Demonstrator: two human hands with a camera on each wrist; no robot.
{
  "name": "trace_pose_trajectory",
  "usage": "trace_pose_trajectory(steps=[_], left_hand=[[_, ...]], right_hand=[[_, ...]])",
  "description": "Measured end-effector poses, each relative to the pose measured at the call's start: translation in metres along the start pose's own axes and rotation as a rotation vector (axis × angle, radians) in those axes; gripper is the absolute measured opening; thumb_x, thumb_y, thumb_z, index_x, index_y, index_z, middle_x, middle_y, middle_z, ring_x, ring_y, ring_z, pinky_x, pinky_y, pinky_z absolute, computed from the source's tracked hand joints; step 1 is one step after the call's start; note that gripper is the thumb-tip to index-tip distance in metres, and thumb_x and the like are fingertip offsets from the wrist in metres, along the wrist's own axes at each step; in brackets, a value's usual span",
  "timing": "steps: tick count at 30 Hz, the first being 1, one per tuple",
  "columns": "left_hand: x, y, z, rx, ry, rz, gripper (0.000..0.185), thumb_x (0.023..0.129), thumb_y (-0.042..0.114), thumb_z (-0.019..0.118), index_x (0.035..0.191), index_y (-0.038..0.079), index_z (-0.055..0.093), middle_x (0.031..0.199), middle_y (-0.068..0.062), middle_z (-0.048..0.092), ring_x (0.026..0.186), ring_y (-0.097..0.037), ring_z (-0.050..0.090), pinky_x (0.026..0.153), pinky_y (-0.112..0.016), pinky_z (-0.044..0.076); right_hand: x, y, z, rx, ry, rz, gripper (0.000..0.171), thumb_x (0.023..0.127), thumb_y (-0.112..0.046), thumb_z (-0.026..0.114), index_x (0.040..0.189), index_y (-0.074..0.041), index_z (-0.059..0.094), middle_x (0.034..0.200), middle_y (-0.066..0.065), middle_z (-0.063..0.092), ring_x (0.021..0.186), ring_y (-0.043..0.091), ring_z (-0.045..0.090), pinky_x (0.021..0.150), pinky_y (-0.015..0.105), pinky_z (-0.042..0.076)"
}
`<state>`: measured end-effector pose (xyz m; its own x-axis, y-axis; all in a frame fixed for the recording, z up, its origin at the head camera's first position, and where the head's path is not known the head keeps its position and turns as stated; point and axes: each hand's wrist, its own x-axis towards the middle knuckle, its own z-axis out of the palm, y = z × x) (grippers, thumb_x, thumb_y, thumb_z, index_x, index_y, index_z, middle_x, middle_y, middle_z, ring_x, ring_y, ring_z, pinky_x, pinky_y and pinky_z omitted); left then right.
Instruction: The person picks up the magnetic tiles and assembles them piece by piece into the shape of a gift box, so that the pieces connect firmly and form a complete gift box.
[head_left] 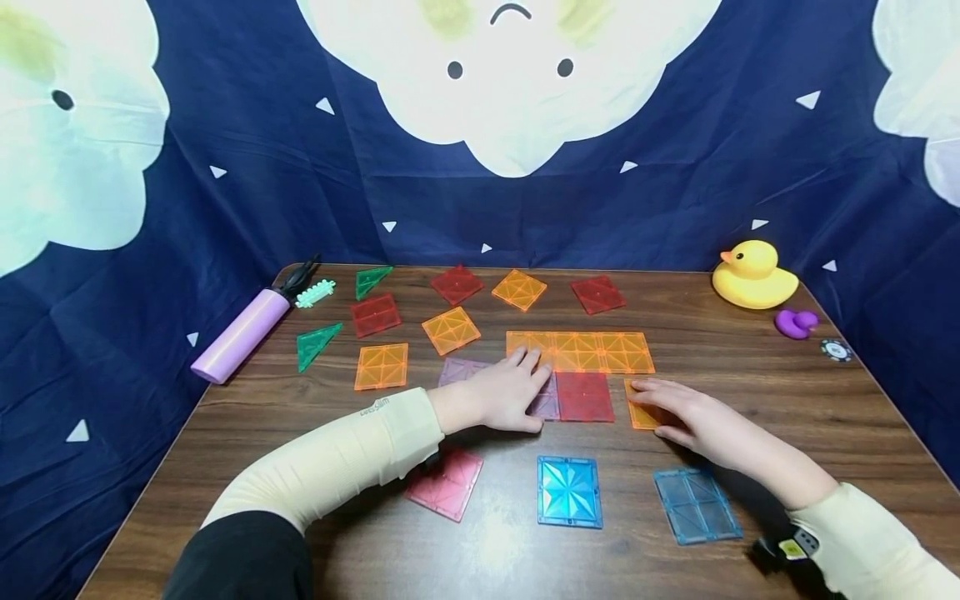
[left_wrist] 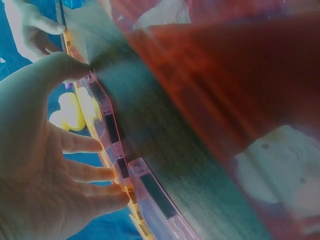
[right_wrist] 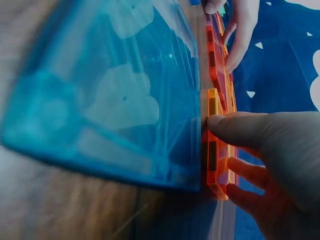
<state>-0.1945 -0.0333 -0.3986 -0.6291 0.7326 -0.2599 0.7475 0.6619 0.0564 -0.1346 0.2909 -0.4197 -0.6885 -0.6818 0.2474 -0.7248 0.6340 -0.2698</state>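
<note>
My left hand [head_left: 506,396] lies over the assembled magnetic tiles with its fingers spread. Its fingertips touch the left end of an orange row of square tiles [head_left: 603,352], and its thumb is by a purple tile [head_left: 549,403], which the hand partly covers. Right of that tile lies a red square tile [head_left: 587,397]. My right hand [head_left: 701,421] pinches an orange square tile [head_left: 640,410] just right of the red one, a narrow gap apart. In the right wrist view the thumb presses this orange tile's [right_wrist: 214,150] near edge, with fingers along its far side.
In front lie a pink tile [head_left: 450,487], a bright blue tile [head_left: 569,492] and a darker blue tile [head_left: 697,506]. Loose orange, red and green tiles are spread behind and left. A lilac pump [head_left: 243,335] lies far left; a yellow duck [head_left: 753,277] stands back right.
</note>
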Motion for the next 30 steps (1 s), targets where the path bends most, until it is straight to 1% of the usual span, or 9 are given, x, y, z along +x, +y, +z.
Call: trace_pose_trajectory(steps=[3, 5, 6, 14, 16, 19, 23, 26, 30], left_hand=[[0.0, -0.001, 0.001, 0.001, 0.003, 0.002, 0.091, 0.093, 0.054, 0.063, 0.159, 0.001, 0.029, 0.163, -0.027, 0.022, 0.149, -0.045, 0.022, 0.12, -0.044, 0.025], [0.0, -0.001, 0.001, 0.005, 0.004, 0.005, 0.091, 0.093, 0.054, 0.063, 0.159, 0.001, 0.029, 0.163, -0.027, 0.023, 0.149, -0.045, 0.022, 0.12, -0.044, 0.024], [0.0, -0.001, 0.001, 0.007, 0.007, 0.006, 0.091, 0.092, 0.054, 0.063, 0.159, 0.001, 0.029, 0.163, -0.027, 0.023, 0.149, -0.045, 0.023, 0.12, -0.044, 0.024], [0.0, -0.003, 0.0, 0.0, 0.006, 0.003, 0.092, 0.092, 0.054, 0.064, 0.159, 0.001, 0.029, 0.163, -0.027, 0.023, 0.149, -0.045, 0.023, 0.119, -0.044, 0.026], [0.0, -0.004, 0.0, -0.005, 0.008, 0.003, 0.092, 0.092, 0.053, 0.064, 0.159, 0.001, 0.03, 0.163, -0.027, 0.023, 0.149, -0.045, 0.023, 0.119, -0.044, 0.026], [0.0, -0.006, 0.0, -0.027, 0.007, 0.012, 0.09, 0.093, 0.053, 0.064, 0.159, 0.001, 0.03, 0.162, -0.028, 0.023, 0.149, -0.046, 0.023, 0.119, -0.044, 0.026], [-0.002, -0.015, 0.0, -0.104, 0.012, 0.035, 0.086, 0.096, 0.051, 0.064, 0.158, 0.001, 0.032, 0.163, -0.026, 0.022, 0.149, -0.044, 0.022, 0.12, -0.044, 0.024], [-0.006, -0.026, -0.005, -0.18, 0.051, 0.042, 0.081, 0.098, 0.048, 0.064, 0.156, -0.001, 0.036, 0.164, -0.026, 0.021, 0.15, -0.043, 0.02, 0.121, -0.045, 0.02], [-0.019, -0.045, -0.018, -0.259, 0.156, 0.007, 0.076, 0.1, 0.041, 0.064, 0.154, -0.004, 0.036, 0.163, -0.027, 0.022, 0.15, -0.044, 0.02, 0.121, -0.048, 0.018]], right_hand=[[0.008, 0.0, 0.002, 0.013, -0.016, -0.024, 0.048, 0.084, -0.002, 0.081, 0.13, -0.004, 0.068, 0.138, 0.018, 0.061, 0.125, 0.042, 0.057, 0.105, 0.045, 0.045], [0.013, -0.001, 0.003, 0.025, -0.026, -0.029, 0.047, 0.085, -0.003, 0.08, 0.13, -0.004, 0.067, 0.139, 0.019, 0.061, 0.126, 0.043, 0.057, 0.099, 0.057, 0.046], [0.015, -0.001, 0.003, 0.035, -0.033, -0.028, 0.047, 0.085, -0.002, 0.08, 0.131, -0.004, 0.067, 0.139, 0.019, 0.06, 0.126, 0.043, 0.056, 0.097, 0.06, 0.046], [0.025, -0.006, 0.003, 0.062, -0.072, 0.004, 0.046, 0.087, -0.003, 0.079, 0.131, -0.002, 0.066, 0.14, 0.019, 0.06, 0.128, 0.043, 0.055, 0.1, 0.062, 0.044], [0.027, -0.006, 0.003, 0.071, -0.078, 0.027, 0.044, 0.089, -0.007, 0.078, 0.131, -0.003, 0.067, 0.139, 0.018, 0.06, 0.128, 0.042, 0.054, 0.102, 0.063, 0.042], [0.031, -0.003, 0.003, 0.065, -0.075, 0.06, 0.047, 0.09, -0.017, 0.079, 0.133, -0.005, 0.066, 0.138, 0.018, 0.06, 0.127, 0.04, 0.053, 0.102, 0.062, 0.043], [0.039, 0.003, 0.002, 0.078, -0.088, 0.088, 0.057, 0.091, -0.026, 0.078, 0.141, -0.006, 0.06, 0.145, 0.021, 0.052, 0.133, 0.044, 0.044, 0.105, 0.065, 0.039], [0.045, 0.008, 0.003, 0.113, -0.126, 0.108, 0.064, 0.092, -0.032, 0.076, 0.147, -0.007, 0.054, 0.154, 0.024, 0.042, 0.142, 0.049, 0.031, 0.108, 0.07, 0.03], [0.051, 0.013, 0.006, 0.158, -0.188, 0.134, 0.071, 0.094, -0.04, 0.073, 0.152, -0.008, 0.048, 0.16, 0.024, 0.034, 0.147, 0.053, 0.019, 0.11, 0.072, 0.023]])
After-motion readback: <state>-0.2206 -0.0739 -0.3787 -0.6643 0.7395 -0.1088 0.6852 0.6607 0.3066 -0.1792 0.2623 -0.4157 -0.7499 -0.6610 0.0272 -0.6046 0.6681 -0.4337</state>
